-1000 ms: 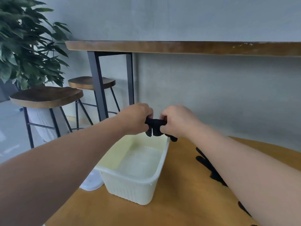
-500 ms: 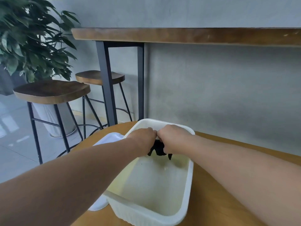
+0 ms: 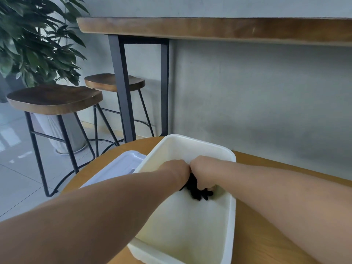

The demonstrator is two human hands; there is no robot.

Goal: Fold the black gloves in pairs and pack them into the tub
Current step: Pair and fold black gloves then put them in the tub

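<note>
- Your left hand (image 3: 177, 171) and your right hand (image 3: 202, 172) were side by side, touching, down inside the tub (image 3: 231, 216).
- Both hands had their fingers curled around the folded black gloves (image 3: 196, 190), so each grip was clenched on the bundle.
- The gloves sat low in the far half of the tub, close to its floor. I could not tell if they were touching the floor yet.
- To do this step well, I think you needed to push the bundle flat against the tub floor before you let go, so the fold would not pop open.
- Tucking it near the far wall of the tub looked smart, because that would leave room for more pairs.
- Letting go slowly, one hand at a time, seemed the safest way.
- The gloves looked like a small dark lump, soft and crumpled, with little finger tips poking out under your right hand.
- The rest of the tub looked pale and bare.
- A white lid (image 3: 118, 168) lay just left of the tub on the round wooden worktop (image 3: 266, 242).
</note>
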